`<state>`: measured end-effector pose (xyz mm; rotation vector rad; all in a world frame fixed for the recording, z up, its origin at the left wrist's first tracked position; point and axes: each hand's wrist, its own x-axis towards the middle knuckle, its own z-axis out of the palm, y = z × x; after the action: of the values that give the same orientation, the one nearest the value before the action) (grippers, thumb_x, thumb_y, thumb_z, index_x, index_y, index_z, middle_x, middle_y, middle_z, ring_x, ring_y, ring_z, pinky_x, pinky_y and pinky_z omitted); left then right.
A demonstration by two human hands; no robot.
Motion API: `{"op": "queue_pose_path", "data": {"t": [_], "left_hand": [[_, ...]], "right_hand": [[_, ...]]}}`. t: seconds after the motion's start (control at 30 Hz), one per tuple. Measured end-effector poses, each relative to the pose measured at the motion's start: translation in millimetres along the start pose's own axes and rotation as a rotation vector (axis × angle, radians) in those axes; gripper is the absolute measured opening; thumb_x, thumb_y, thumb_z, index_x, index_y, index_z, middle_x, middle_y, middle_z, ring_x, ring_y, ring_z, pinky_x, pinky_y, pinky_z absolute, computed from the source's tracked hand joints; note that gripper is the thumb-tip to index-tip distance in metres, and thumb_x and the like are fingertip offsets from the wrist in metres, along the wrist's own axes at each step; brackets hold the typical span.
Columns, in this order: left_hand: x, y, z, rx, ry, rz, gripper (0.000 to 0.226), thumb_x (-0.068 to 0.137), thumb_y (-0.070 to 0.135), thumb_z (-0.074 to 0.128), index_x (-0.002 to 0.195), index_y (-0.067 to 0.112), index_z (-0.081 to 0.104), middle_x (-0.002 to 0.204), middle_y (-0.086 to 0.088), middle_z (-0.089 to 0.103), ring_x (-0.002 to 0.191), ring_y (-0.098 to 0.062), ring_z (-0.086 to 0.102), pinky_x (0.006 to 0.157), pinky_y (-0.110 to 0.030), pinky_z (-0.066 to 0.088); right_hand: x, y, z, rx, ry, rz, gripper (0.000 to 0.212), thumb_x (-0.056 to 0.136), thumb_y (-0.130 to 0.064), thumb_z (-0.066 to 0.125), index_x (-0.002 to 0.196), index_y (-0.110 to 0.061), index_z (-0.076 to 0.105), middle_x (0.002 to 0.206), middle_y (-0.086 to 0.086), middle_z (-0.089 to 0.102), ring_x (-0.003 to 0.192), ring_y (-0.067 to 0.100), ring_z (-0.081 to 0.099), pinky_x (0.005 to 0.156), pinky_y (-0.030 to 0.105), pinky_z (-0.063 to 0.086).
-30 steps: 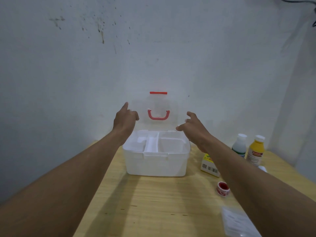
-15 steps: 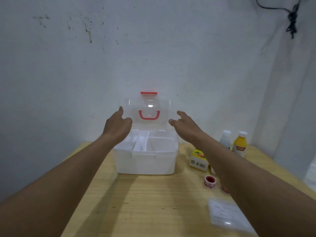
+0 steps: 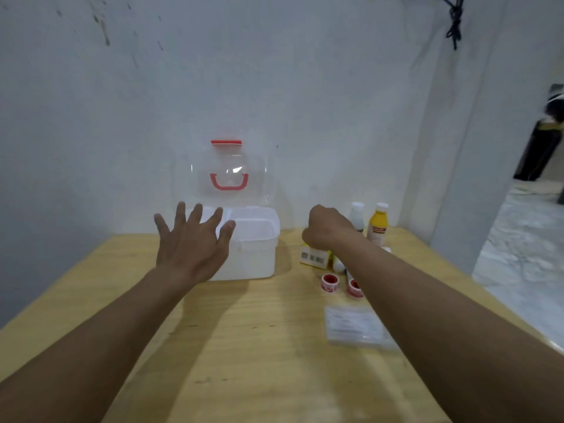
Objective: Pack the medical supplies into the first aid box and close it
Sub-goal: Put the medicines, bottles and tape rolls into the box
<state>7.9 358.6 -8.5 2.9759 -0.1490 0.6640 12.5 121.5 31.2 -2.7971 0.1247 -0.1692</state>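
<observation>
White box open at counter centre, lid upright. Both hands off lid since a moment ago: left grip spread, empty; right grip curled over supplies at right, contents unclear. Packing about to start.

you face a pale, grey-white wall with dark scuffs near its upper left. a light wooden table is pushed against it. a black cord hangs knotted at the upper right. past the wall's corner on your right, a mottled pale floor shows, with a dark object standing there.
</observation>
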Motion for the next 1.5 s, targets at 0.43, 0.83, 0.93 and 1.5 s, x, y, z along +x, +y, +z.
{"op": "queue_pose_path", "data": {"t": [0.43,0.83,0.93,1.5], "left_hand": [[-5.9,1.8,6.5,-0.022,-0.012,-0.030,0.070,0.094,0.064,0.000,0.149,0.035,0.034,0.158,-0.007,0.030,0.150,-0.030,0.008,0.115,-0.063,-0.002],[-5.6,-0.1,6.2,-0.088,-0.001,-0.010,0.073,0.093,0.063,-0.004,0.148,0.036,0.036,0.157,-0.005,0.034,0.150,-0.027,0.011,0.118,-0.057,0.000],[-6.1,-4.0,3.8,-0.144,0.093,-0.019,0.070,0.095,0.057,0.000,0.146,0.032,0.040,0.152,-0.004,0.042,0.149,-0.025,0.014,0.119,-0.054,0.002],[-9.2,-11.6,7.1,-0.138,0.006,-0.114,0.061,0.099,0.050,0.005,0.151,0.032,0.030,0.158,-0.008,0.029,0.150,-0.029,0.005,0.117,-0.058,0.000]], "right_hand": [[0.5,14.9,28.4,-0.233,0.053,-0.006,0.038,0.092,-0.056,0.049,0.092,-0.018,0.050,0.101,0.005,0.064,0.098,0.029,0.060,0.071,0.035,0.044],[3.2,8.8,34.2,-0.129,0.049,0.021,0.050,0.089,-0.053,0.056,0.122,-0.016,0.055,0.121,0.010,0.057,0.105,0.028,0.058,0.069,0.033,0.040],[8.1,5.9,36.4,-0.044,0.048,0.071,0.044,0.085,-0.044,0.059,0.117,-0.015,0.055,0.122,0.016,0.053,0.104,0.032,0.055,0.070,0.034,0.041],[-10.0,-34.0,-86.0,0.153,0.288,-0.183,0.031,0.075,-0.022,0.068,0.103,-0.010,0.073,0.097,0.010,0.067,0.085,0.026,0.063,0.061,0.031,0.053]]}}
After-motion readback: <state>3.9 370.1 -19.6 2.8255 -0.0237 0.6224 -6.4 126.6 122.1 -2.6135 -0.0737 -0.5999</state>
